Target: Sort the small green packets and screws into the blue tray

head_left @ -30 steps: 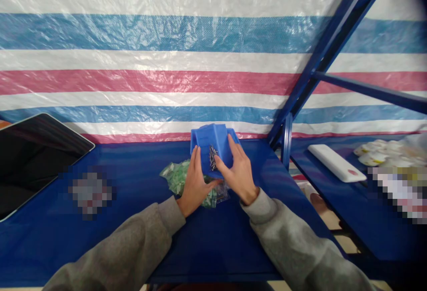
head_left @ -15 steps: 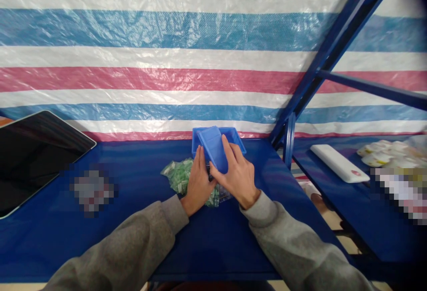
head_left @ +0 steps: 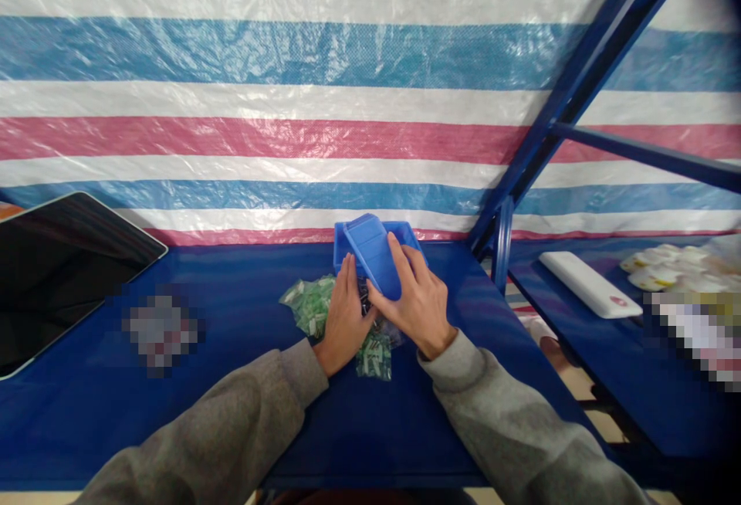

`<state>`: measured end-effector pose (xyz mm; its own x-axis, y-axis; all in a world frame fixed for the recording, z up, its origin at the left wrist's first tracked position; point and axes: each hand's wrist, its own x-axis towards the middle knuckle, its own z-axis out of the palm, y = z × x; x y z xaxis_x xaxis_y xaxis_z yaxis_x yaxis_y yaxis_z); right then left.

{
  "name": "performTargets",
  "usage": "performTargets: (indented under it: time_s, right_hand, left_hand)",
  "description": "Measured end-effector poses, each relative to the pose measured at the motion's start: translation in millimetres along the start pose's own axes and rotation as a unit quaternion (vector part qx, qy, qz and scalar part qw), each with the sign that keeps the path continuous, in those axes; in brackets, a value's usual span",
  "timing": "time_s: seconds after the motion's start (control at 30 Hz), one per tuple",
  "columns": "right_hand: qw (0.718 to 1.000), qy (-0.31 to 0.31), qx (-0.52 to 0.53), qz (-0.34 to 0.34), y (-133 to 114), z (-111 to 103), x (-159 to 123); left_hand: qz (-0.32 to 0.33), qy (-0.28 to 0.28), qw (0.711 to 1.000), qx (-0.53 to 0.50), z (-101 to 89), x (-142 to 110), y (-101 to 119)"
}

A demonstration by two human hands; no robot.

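Observation:
My right hand (head_left: pixel 414 296) is wrapped round a small blue plastic bin (head_left: pixel 376 250), which is tipped steeply with its open side turned down to the left. My left hand (head_left: pixel 346 320) stands against the bin's left side, its fingers stretched out and palm facing in. Dark metal screws (head_left: pixel 364 296) show in the narrow gap between that palm and the bin; how many lie in the palm is hidden. Behind the tipped bin sits a second blue bin (head_left: pixel 408 233). Beneath my hands lie green-tinted plastic bags (head_left: pixel 311 303) and a smaller bag (head_left: pixel 375 358) of small parts.
A black-screened monitor or tablet (head_left: pixel 63 273) lies at the left on the blue table (head_left: pixel 231 412), near a blurred item (head_left: pixel 162 331). At the right, a white power bank (head_left: pixel 587 283) and white rolls (head_left: pixel 660 264) rest on another table beyond a blue frame post (head_left: pixel 501 242).
The blue bin has been tipped to the left, so the screws once seen inside now show only by my left palm. A small green bag now shows farther toward me below my hands.

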<state>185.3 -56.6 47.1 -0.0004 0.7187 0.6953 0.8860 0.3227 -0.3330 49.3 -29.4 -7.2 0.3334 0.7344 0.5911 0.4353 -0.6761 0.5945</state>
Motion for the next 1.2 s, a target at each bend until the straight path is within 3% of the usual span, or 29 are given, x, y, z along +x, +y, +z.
performTargets:
  time_s: [0.3,0.43,0.53,0.67,0.8,0.87,0.93,1.03,1.1,1.2]
  right_hand:
    - [0.998,0.032,0.057,0.007,9.1,-7.2,1.3]
    - [0.986,0.074,0.132,0.075,9.8,-7.3,3.1]
    - [0.959,0.091,0.225,0.147,11.1,-4.3,5.1]
    - [0.902,0.023,0.376,0.211,11.4,4.0,7.5]
    - [0.853,-0.084,0.455,0.242,15.7,9.6,8.3]
    - [0.868,-0.085,0.437,0.221,23.6,9.0,8.1]
    - [0.911,-0.055,0.367,0.179,35.9,7.6,7.6]
    - [0.975,-0.006,0.183,0.123,59.5,9.7,5.2]
    - [0.985,-0.004,0.121,0.126,74.0,16.5,2.0]
    - [0.985,-0.059,0.102,0.125,86.9,31.7,-4.3]
  left_hand:
    - [-0.045,0.018,0.999,-0.002,-1.0,-0.9,0.9]
    - [-0.037,0.042,0.998,-0.003,-13.5,1.5,11.7]
    - [0.018,0.05,0.998,0.039,-28.5,7.8,22.4]
    - [0.138,-0.014,0.981,0.133,-47.0,17.4,22.3]
    - [0.164,0.043,0.97,0.174,-72.3,24.2,2.1]
    - [0.153,0.055,0.969,0.185,-91.7,28.5,-11.8]
    - [0.124,0.046,0.968,0.215,-112.2,33.4,-27.4]
    - [0.06,-0.009,0.959,0.276,-132.6,38.8,-54.5]
    - [0.052,-0.076,0.951,0.294,-133.8,39.5,-72.5]
    - [0.058,-0.13,0.935,0.325,-121.9,38.5,-90.7]
